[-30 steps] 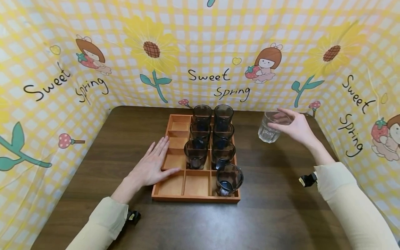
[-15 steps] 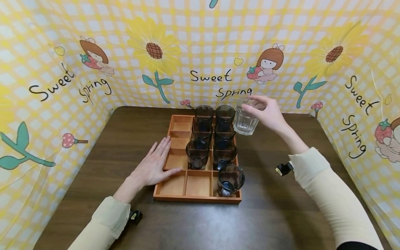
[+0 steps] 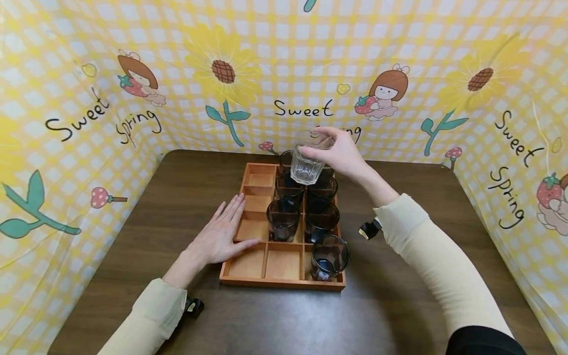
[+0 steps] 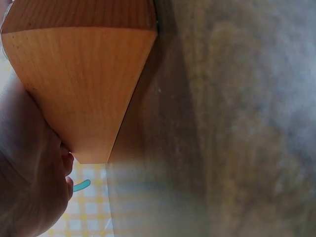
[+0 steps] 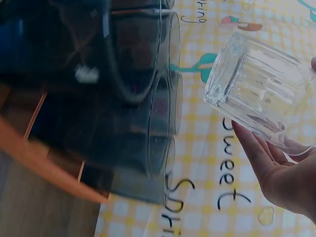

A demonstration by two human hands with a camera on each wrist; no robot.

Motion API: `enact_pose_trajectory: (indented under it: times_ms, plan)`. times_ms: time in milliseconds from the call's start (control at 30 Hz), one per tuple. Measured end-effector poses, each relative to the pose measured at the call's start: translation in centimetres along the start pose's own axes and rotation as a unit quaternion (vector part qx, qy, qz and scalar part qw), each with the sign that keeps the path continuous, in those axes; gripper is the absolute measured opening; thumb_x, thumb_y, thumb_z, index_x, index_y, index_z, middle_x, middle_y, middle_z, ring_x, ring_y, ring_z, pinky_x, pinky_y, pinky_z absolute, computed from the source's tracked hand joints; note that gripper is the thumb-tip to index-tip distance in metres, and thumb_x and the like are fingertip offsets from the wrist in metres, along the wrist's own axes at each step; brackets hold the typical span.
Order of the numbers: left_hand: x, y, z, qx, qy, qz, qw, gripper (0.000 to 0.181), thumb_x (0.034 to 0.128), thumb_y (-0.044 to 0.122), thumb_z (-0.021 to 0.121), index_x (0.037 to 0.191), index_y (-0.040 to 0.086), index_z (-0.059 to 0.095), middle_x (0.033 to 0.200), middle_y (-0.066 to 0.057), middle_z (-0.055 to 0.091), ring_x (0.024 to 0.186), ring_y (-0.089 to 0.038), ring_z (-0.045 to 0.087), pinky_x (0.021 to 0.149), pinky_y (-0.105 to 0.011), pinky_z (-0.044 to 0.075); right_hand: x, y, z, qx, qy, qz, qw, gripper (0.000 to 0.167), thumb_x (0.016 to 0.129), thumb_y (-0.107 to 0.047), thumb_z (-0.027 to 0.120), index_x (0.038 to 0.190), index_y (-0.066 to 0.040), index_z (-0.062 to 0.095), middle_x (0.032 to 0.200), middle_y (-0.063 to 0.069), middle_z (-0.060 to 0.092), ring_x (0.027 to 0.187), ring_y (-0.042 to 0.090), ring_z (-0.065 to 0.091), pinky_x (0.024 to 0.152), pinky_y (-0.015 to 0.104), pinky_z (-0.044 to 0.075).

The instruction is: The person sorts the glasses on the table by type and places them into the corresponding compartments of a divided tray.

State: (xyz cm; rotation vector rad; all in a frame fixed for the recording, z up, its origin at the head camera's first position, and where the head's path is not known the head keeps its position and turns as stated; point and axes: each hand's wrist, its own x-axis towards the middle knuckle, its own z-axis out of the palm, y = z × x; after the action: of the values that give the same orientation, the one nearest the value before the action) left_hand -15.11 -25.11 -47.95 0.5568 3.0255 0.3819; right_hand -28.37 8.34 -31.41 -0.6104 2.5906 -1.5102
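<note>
My right hand pinches a clear, faceted drinking glass near its rim between thumb and fingers. The glass is held above the far part of the wooden compartment tray, over the dark glasses there. In the right wrist view, the thick base of this clear glass points toward the dark ones. Several smoky dark glasses stand in the tray's middle and right columns, partly overlapping at the back. My left hand rests against the tray's left edge with extended fingers, the thumb reaching over the rim.
The tray sits on a dark brown wooden table. Yellow-and-white checked cloth with flowers and lettering rises behind the table and along both sides. The left wrist view shows the tray's outer wall flat on the tabletop.
My right hand has carried the clear glass leftward from the table's right side to above the tray's far part. The left hand stays against the tray, and the dark glasses have not moved.
</note>
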Motion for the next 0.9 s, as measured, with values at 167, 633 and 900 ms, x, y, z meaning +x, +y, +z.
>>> enact_pose_trajectory:
  times_ms: [167, 633, 900]
  plan:
    - [0.0, 0.1, 0.1, 0.002, 0.002, 0.002, 1.0, 0.12, 0.1001, 0.08, 0.056, 0.176, 0.0, 0.01, 0.187, -0.016, 0.003, 0.175, -0.035, 0.006, 0.141, -0.061, 0.011, 1.4, -0.3, 2.0, 0.014, -0.022, 0.005, 0.9997, 0.071, 0.097, -0.036, 0.083, 0.159, -0.013, 0.057, 0.143, 0.016, 0.063, 0.109, 0.025, 0.066, 0.081, 0.035, 0.057]
    - [0.1, 0.0, 0.1, 0.003, 0.006, 0.002, 1.0, 0.119, 0.1007, 0.078, 0.058, 0.176, 0.0, 0.009, 0.187, -0.015, 0.004, 0.175, -0.036, 0.008, 0.141, -0.063, 0.012, 4.8, -0.6, 6.5, 0.014, -0.066, -0.012, 0.9977, 0.079, 0.095, -0.03, 0.088, 0.159, -0.003, 0.05, 0.149, 0.017, 0.062, 0.127, 0.031, 0.068, 0.096, 0.044, 0.062]
    - [-0.1, 0.0, 0.1, 0.003, 0.008, 0.003, 1.0, 0.118, 0.1009, 0.079, 0.056, 0.176, 0.0, 0.011, 0.187, -0.016, 0.005, 0.175, -0.035, 0.008, 0.141, -0.063, 0.012, 6.2, 0.5, 8.8, -0.02, -0.075, -0.013, 0.9969, 0.087, 0.092, -0.029, 0.091, 0.16, -0.002, 0.045, 0.151, 0.021, 0.057, 0.122, 0.034, 0.071, 0.105, 0.047, 0.06]
